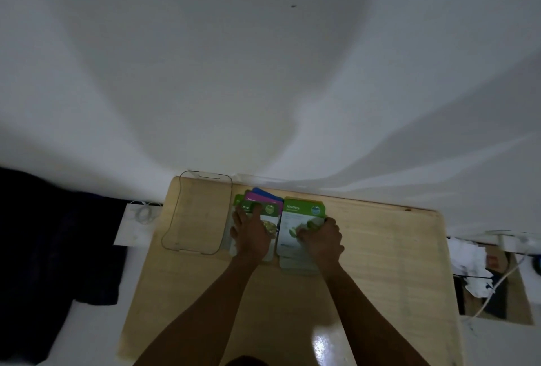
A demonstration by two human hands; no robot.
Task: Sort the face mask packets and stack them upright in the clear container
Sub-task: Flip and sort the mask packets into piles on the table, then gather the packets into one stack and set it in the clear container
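overhead, in the head view, a pale wooden desk (pixel 380 248) is sitting against a white wall (pixel 234 72). the clear container (pixel 196 216) is lying at about ten o'clock from the hands, with nothing visible inside it. just beside it, toward three o'clock, two piles of face mask packets are lying flat on the desk. the left hand (pixel 250 233) is pressing down with fingers spread on the olive packet (pixel 270 216), which is topping a fanned pile; a pink packet (pixel 260 199) and a blue packet (pixel 268 193) are peeking out at twelve o'clock. its grip is released, palm flat, not closing on anything. the right hand (pixel 320 238) is resting on the aloe vera packet (pixel 298 219), fingers curling at that pile's right edge; whether that grip is actually clenching the packet i cannot tell. a white cable (pixel 497 286) is trailing at three o'clock off the desk, and dark cloth (pixel 44 248) is lying at nine o'clock.
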